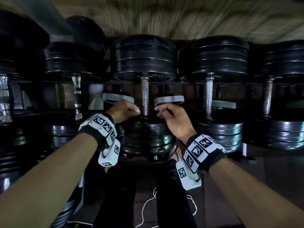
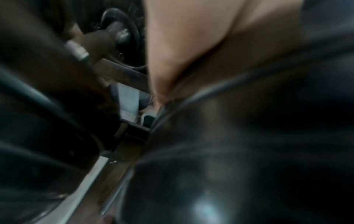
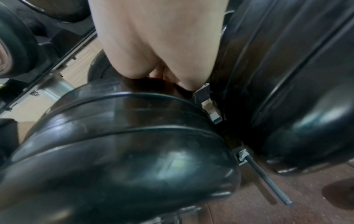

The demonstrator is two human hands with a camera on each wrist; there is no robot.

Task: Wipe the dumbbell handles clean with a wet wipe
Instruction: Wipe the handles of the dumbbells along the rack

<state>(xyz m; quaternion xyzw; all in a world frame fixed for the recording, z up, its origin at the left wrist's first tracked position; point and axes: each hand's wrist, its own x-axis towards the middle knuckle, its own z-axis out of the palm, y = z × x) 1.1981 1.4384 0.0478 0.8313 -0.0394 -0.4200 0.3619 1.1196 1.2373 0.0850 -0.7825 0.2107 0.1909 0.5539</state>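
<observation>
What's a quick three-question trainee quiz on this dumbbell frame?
1. True or false: the right hand is wrapped around the centre handle.
2. The hands sit either side of which dumbbell handle? A) far left B) centre C) far right
3. What shows at the left hand fingertips?
Key: 1 false, it is beside the handle. 2 B. 3 a small white bit, too unclear to identify.

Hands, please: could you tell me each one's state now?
Left hand: pinches something small and white, likely the wipe.
Right hand: curled; hold cannot be told.
</observation>
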